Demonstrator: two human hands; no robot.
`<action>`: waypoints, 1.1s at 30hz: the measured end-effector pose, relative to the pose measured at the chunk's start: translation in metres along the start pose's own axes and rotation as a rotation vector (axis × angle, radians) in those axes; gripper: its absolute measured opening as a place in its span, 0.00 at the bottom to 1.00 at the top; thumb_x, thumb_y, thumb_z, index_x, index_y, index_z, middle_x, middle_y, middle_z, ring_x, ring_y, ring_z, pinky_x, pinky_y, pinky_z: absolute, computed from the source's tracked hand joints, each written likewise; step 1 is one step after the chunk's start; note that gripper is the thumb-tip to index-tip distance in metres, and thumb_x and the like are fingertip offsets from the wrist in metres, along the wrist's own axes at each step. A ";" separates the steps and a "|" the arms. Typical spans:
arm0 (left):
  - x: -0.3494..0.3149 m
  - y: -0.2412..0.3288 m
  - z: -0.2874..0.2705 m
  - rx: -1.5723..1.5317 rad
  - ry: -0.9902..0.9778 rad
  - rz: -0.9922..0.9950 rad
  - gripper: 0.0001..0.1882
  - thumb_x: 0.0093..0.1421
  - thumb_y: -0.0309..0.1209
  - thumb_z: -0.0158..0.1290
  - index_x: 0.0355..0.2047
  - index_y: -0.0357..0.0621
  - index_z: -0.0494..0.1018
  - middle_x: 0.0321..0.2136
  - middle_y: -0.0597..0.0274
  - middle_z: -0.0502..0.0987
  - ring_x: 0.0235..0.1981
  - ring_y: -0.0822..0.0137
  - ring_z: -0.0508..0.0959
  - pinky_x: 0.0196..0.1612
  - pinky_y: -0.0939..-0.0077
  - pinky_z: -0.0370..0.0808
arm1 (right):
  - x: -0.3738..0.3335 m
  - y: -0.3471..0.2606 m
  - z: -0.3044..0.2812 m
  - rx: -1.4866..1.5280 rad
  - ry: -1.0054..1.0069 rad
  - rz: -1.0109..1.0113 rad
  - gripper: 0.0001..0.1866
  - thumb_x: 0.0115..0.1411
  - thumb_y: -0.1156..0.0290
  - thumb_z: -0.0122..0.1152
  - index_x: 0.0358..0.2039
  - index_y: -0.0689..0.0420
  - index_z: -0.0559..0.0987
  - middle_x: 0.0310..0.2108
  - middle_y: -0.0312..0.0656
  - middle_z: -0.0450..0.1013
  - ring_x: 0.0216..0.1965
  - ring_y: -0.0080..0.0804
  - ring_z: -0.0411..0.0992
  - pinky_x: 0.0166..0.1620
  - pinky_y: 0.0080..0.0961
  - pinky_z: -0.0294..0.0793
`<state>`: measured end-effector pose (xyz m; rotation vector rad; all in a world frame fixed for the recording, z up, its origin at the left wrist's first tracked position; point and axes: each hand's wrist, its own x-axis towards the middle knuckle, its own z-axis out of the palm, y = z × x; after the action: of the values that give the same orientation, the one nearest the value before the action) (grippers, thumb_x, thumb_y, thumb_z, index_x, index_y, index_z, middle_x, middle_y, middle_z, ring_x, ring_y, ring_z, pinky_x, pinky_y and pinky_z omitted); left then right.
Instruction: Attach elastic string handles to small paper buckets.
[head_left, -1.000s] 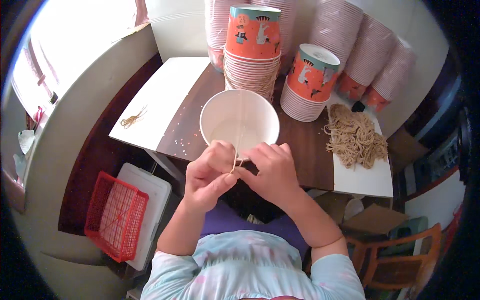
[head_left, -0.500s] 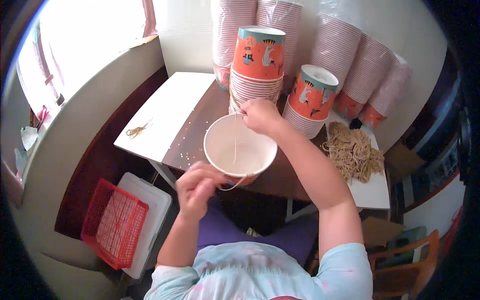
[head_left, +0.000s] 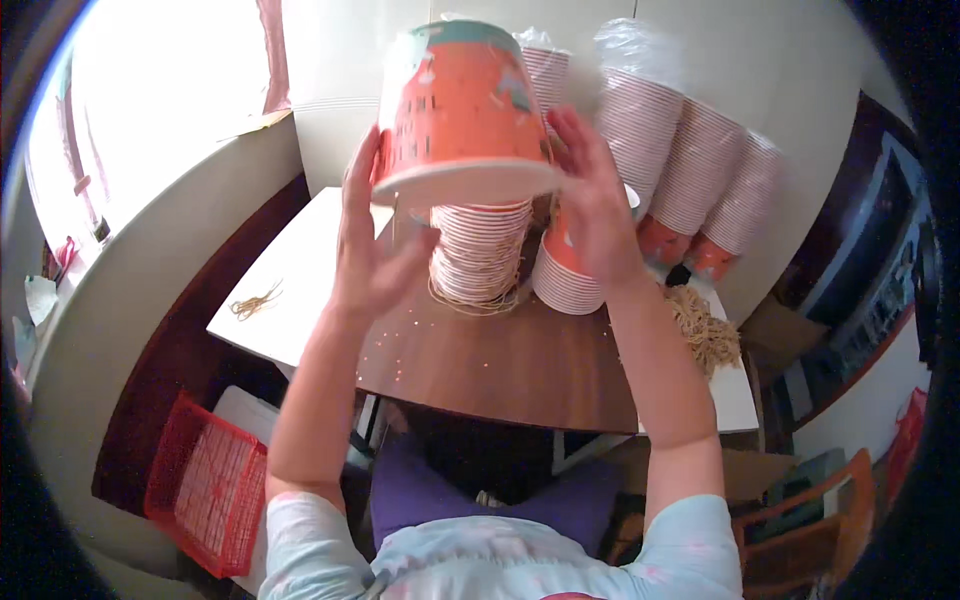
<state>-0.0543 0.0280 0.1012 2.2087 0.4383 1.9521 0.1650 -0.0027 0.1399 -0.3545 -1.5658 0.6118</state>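
Observation:
A large orange paper bucket (head_left: 462,105) with a teal base band is raised upside down, its white rim lowest. My left hand (head_left: 368,230) supports it from the left, fingers on the wall and thumb apart under the rim. Against the opposite side is my right hand (head_left: 592,200), slightly blurred. Directly below and behind stands a stack of nested upturned buckets (head_left: 478,255) with thin cord handles hanging round it; the raised bucket hides its top. A second bucket stack (head_left: 570,265) is to its right, partly behind my right hand.
Tan cords (head_left: 708,332) are heaped on the table's right side, a few strands (head_left: 256,302) on the white left part. Small pale specks dot the brown tabletop (head_left: 480,372). Plastic-wrapped bucket stacks (head_left: 640,140) line the wall. A red basket (head_left: 205,480) sits low left, a wooden chair (head_left: 855,520) low right.
The bucket was upright near the table's front edge, with my hands at its rim and cord. Now it is turned over and lifted toward the stack, a hand on each side.

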 end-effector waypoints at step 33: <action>0.081 -0.107 0.093 0.437 -0.283 -0.651 0.50 0.47 0.63 0.54 0.59 0.38 0.54 0.45 0.40 0.73 0.50 0.46 0.72 0.53 0.58 0.67 | 0.063 0.103 -0.073 -0.886 0.092 0.283 0.23 0.56 0.55 0.58 0.46 0.59 0.74 0.40 0.50 0.76 0.41 0.43 0.75 0.45 0.33 0.72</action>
<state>0.0338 0.1614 0.1316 2.1224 1.4271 1.2654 0.2162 0.1285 0.1325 -1.2627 -1.6396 0.0675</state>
